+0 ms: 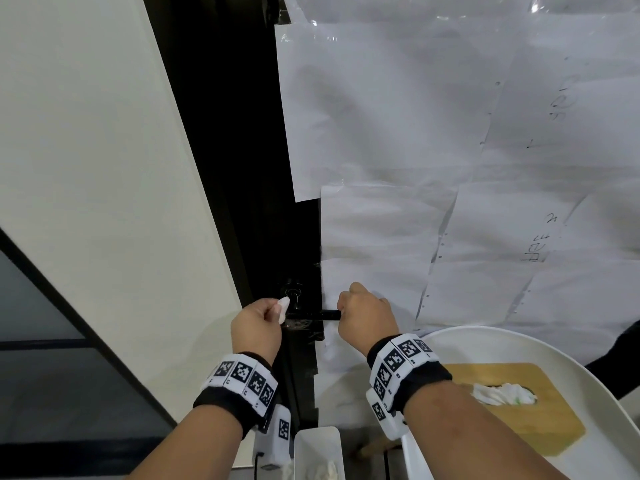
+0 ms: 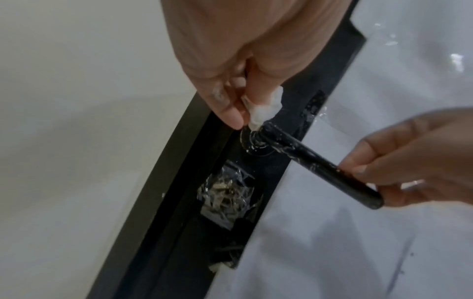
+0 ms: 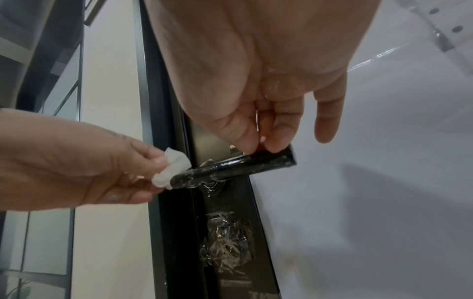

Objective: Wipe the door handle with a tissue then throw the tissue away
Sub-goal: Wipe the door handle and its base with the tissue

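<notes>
A black lever door handle sticks out from a black door frame, speckled with white flecks. My left hand pinches a small wad of white tissue and holds it against the handle's pivot end. My right hand pinches the handle's free end between thumb and fingers; the little finger sticks out straight.
White paper sheets cover the door. A white wall lies to the left. Below right, a white chair carries a wooden-topped tissue box. A small white bin with crumpled tissue stands under the handle. Crumpled tape covers the lock.
</notes>
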